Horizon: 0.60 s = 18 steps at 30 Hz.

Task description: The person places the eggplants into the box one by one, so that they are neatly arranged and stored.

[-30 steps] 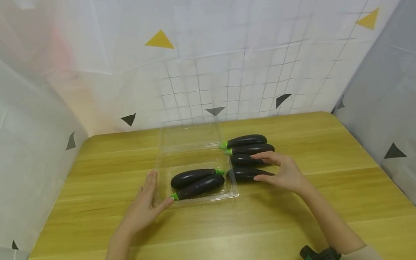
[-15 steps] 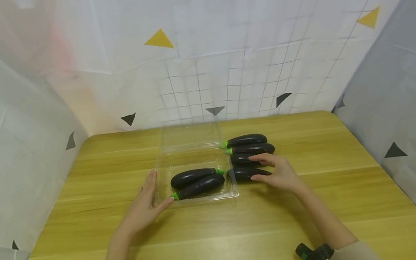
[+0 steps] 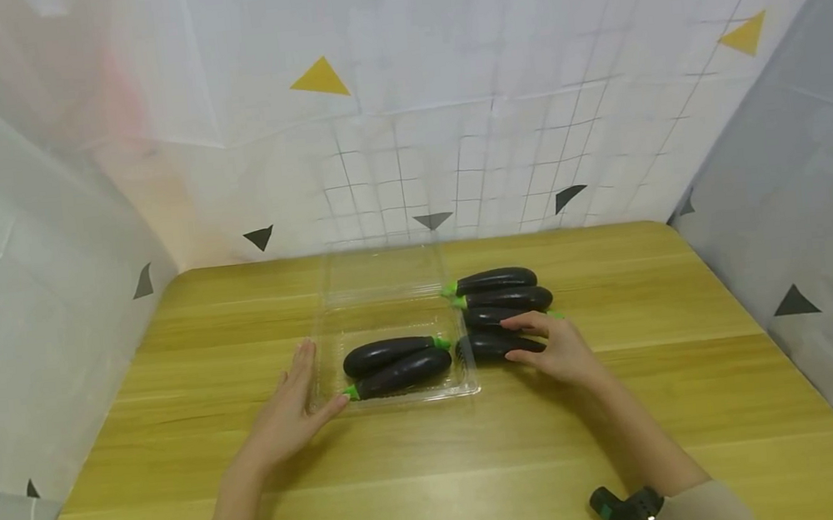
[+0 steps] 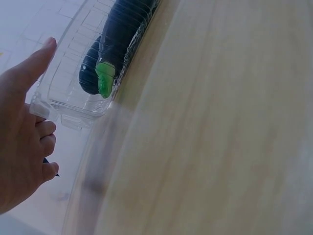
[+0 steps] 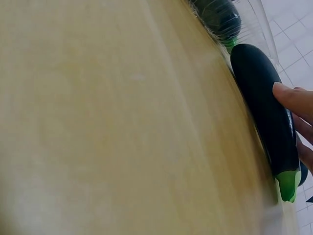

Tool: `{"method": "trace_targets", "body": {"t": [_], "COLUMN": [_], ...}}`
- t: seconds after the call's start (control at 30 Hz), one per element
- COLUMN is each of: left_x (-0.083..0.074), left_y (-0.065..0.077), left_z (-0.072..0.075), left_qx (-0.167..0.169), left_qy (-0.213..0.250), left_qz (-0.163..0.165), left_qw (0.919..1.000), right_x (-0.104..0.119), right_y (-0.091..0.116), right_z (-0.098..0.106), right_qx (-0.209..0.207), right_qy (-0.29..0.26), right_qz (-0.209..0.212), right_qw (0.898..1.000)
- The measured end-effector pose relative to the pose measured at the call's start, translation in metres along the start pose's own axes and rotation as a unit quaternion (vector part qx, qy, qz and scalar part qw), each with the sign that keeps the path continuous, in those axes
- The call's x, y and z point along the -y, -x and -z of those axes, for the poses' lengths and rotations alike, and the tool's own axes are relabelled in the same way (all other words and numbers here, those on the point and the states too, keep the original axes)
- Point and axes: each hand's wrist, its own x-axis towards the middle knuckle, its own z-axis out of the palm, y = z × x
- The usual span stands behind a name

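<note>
A clear plastic clamshell box (image 3: 404, 397) lies with its lid folded back. Two eggplants (image 3: 400, 372) with green stems rest inside. My left hand (image 3: 284, 415) lies against its near-left corner, thumb at the front rim and the other fingers along the left side; in the left wrist view the thumb (image 4: 35, 66) reaches along the wall. Just right of the box, my right hand (image 3: 561, 351) pinches the nearest loose eggplant (image 3: 488, 348) between thumb and fingers. That eggplant's round end meets the box's right edge, and its stem (image 5: 287, 186) shows in the right wrist view.
Beyond the held eggplant several more eggplants (image 3: 503, 300) lie side by side. The box's clear lid (image 3: 383, 271) reaches back towards the wall. White sheets (image 3: 452, 156) with triangles enclose the wooden table (image 3: 437, 476) at the back and both sides.
My right hand has shifted slightly to the left and its fingers sit lower on the nearest loose eggplant. A green stem now shows behind the fingers. The left hand and box stay put.
</note>
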Motion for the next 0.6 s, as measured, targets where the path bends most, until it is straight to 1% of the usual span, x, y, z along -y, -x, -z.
{"method": "trace_targets", "body": {"t": [0.13,0.27,0.43,0.6], "left_x": [-0.0003,-0.0015,-0.0027,-0.0014], "left_y": [0.0001,-0.0001,-0.0001,-0.001], "left_z": [-0.0003,-0.0001,0.0005,0.0005], "left_qx": [-0.001,-0.001,-0.001,-0.001], "left_qy": [0.004,0.004,0.006,0.003], "left_qz": [-0.001,0.001,0.002,0.003], "left_qw": [1.0,1.0,1.0,1.0], "right_x": [0.0007,-0.0005,0.0011,0.0038], "right_y": [0.0021,0.0048,0.0078,0.0088], "right_z": [-0.0009,-0.0025,-0.0025,0.0023], "right_qx": [0.002,0.003,0.0,-0.022], "right_qy": [0.053,0.099,0.114,0.124], "right_qz": [0.003,-0.007,-0.027,-0.041], "right_qw": [0.999,0.995,0.993,0.991]}}
